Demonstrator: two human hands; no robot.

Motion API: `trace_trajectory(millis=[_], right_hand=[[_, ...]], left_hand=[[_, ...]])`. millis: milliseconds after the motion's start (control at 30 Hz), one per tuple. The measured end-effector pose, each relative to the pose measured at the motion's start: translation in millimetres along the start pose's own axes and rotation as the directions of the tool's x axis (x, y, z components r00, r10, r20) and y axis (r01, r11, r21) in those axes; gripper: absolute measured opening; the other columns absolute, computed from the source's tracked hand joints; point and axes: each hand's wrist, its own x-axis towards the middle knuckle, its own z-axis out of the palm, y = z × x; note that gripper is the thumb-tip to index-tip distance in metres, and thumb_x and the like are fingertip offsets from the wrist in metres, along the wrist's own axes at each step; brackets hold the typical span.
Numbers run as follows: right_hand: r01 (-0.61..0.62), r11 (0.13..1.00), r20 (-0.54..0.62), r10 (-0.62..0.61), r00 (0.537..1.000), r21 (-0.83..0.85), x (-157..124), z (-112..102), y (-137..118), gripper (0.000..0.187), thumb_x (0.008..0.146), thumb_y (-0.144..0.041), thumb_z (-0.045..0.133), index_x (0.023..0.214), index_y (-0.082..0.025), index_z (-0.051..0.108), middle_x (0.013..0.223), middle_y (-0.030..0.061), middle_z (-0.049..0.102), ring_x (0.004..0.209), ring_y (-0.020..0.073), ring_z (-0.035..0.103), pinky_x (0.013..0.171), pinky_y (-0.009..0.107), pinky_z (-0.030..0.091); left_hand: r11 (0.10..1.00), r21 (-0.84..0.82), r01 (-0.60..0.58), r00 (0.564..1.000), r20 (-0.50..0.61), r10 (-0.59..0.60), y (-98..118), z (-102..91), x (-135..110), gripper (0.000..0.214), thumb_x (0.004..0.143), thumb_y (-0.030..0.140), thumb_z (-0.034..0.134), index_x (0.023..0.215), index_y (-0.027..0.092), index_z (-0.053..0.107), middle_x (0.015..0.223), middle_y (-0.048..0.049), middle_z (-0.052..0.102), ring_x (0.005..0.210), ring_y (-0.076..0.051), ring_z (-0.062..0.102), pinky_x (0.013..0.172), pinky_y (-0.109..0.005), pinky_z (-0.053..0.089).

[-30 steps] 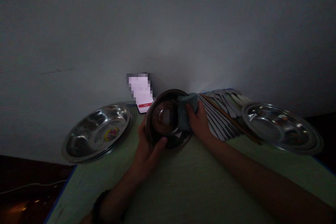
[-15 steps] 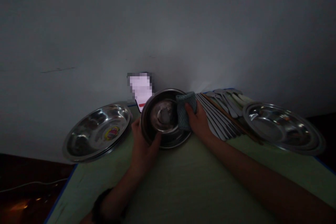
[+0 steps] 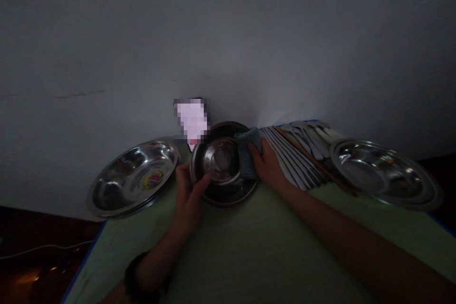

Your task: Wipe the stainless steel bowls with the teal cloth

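A shiny metal bowl (image 3: 223, 159) is tilted toward me above the middle of the green table (image 3: 228, 256). My left hand (image 3: 188, 194) grips its left rim, the thumb over the inside edge and the fingers behind it. In my right hand (image 3: 265, 159) is a folded blue-grey cloth (image 3: 247, 154), pressed against the bowl's right rim and inner wall. The thumb lies on the cloth's near face; the other fingers are mostly hidden behind it.
Stacked metal basins (image 3: 131, 180) stand at the left, the top one bearing a round sticker. More metal basins (image 3: 384, 173) are at the right. Chopsticks (image 3: 295, 159), spoons and forks (image 3: 309, 140) lie between. A lit phone (image 3: 194, 121) leans on the wall (image 3: 228, 33).
My left hand has shifted slightly left along the bowl's rim, and the bowl has turned a little. The cloth in my right hand has moved slightly left and down.
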Motion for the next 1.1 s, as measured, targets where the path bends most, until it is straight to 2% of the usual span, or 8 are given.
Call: trace_trajectory(millis=[67,167,333,467,600,767,967,1100], right_hand=[[0.087,0.996,-0.007,-0.087,0.996,-0.025,-1,-1,-4,0.018,0.088,-0.037,0.046,0.095,-0.021,0.052,0.087,0.0067,0.063,0.079,0.0217,0.058,0.072,0.036,0.046],[0.244,0.967,-0.01,-0.245,0.969,-0.072,4,-8,-12,0.015,0.089,-0.032,0.048,0.1,-0.022,0.052,0.09,0.006,0.065,0.08,0.0205,0.06,0.071,0.035,0.048],[0.495,0.858,0.024,-0.497,0.868,-0.138,20,-29,-38,0.014,0.088,-0.025,0.052,0.101,-0.022,0.055,0.095,0.0067,0.067,0.089,0.0197,0.062,0.078,0.036,0.05],[0.592,0.795,0.104,-0.583,0.806,-0.134,24,-39,-55,0.02,0.087,-0.024,0.054,0.106,-0.023,0.058,0.099,0.0051,0.07,0.09,0.0202,0.064,0.08,0.038,0.051],[0.468,0.878,0.088,-0.461,0.883,-0.095,21,-35,-55,0.021,0.088,-0.029,0.053,0.107,-0.023,0.058,0.098,0.0044,0.07,0.087,0.0198,0.065,0.077,0.036,0.051],[0.183,0.983,0.041,-0.183,0.982,0.023,11,-17,-40,0.02,0.09,-0.037,0.048,0.097,-0.022,0.058,0.087,0.0046,0.068,0.08,0.0198,0.062,0.071,0.034,0.049],[-0.084,0.991,0.039,0.08,0.996,0.1,-6,2,-15,0.024,0.085,-0.043,0.05,0.089,-0.02,0.057,0.082,0.0062,0.065,0.076,0.0217,0.06,0.071,0.035,0.047],[-0.087,0.991,0.043,0.083,0.996,0.104,-5,1,-8,0.029,0.085,-0.043,0.049,0.096,-0.018,0.057,0.089,0.0079,0.064,0.083,0.023,0.059,0.076,0.036,0.045]], left_hand=[[0.996,-0.08,0.035,0.999,-0.024,-0.037,0,-0.6,1,0.032,0.068,0.025,0.07,0.097,0.023,0.056,0.089,0.0013,0.063,0.083,-0.017,0.062,0.069,-0.026,0.051],[0.996,-0.085,0.028,0.999,-0.028,-0.03,4,0.9,2,0.048,0.068,0.019,0.068,0.113,0.025,0.053,0.108,-0.0018,0.064,0.101,-0.022,0.061,0.085,-0.033,0.051],[0.998,-0.006,-0.059,0.994,0.096,0.059,1,2.0,4,0.05,0.077,0.024,0.064,0.125,0.027,0.053,0.129,-0.0031,0.059,0.124,-0.026,0.049,0.107,-0.041,0.036],[0.997,0.047,0.067,0.986,0.148,-0.074,-10,0.6,8,0.048,0.075,0.034,0.07,0.12,0.023,0.061,0.124,-0.0053,0.064,0.123,-0.029,0.051,0.108,-0.044,0.035],[0.979,0.011,0.205,0.97,0.135,-0.204,-14,2.2,9,0.041,0.073,0.04,0.071,0.108,0.02,0.067,0.119,-0.0075,0.067,0.122,-0.031,0.053,0.109,-0.046,0.034],[0.886,-0.236,0.399,0.916,0.062,-0.396,-2,11.2,5,0.031,0.073,0.026,0.072,0.103,0.021,0.068,0.116,-0.0046,0.069,0.124,-0.027,0.052,0.11,-0.041,0.035],[0.685,-0.412,0.6,0.788,0.16,-0.594,16,17.0,9,0.026,0.082,0.014,0.058,0.107,0.016,0.064,0.105,-0.0074,0.073,0.107,-0.025,0.065,0.094,-0.042,0.052],[0.646,-0.441,0.623,0.76,0.143,-0.635,21,19.2,9,0.026,0.079,0.014,0.059,0.103,0.012,0.066,0.097,-0.0089,0.075,0.102,-0.026,0.067,0.088,-0.037,0.056]])
